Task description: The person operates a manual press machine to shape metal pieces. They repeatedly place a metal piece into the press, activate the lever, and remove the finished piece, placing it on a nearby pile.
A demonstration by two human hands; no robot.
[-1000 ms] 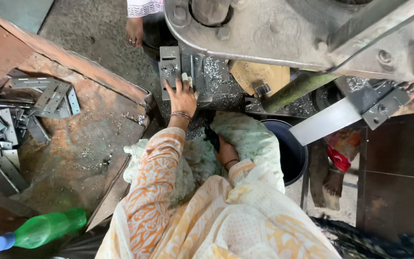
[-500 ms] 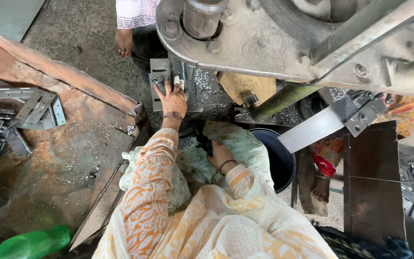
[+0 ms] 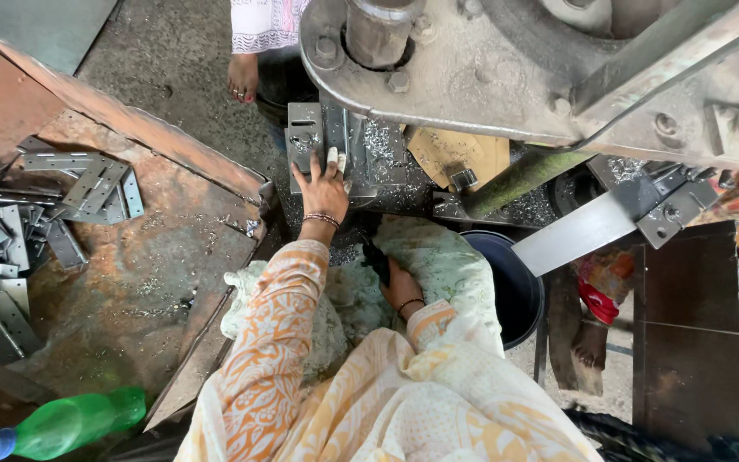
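My left hand reaches forward and lies flat on the bed of a press, its taped fingertips against a grey perforated metal plate. The fingers are spread and wrap around nothing. My right hand rests low on the green cloth over my lap. It sits next to a small dark object, and its fingers are partly hidden. The heavy press head hangs just above the plate.
A rusty tray on the left holds several grey hinge plates. A green plastic bottle lies at the lower left. A dark bucket stands to the right of my lap. Another person's foot is beyond the press.
My left hand stays on the plate at the press bed and my right hand stays on my lap. Only the view has shifted slightly.
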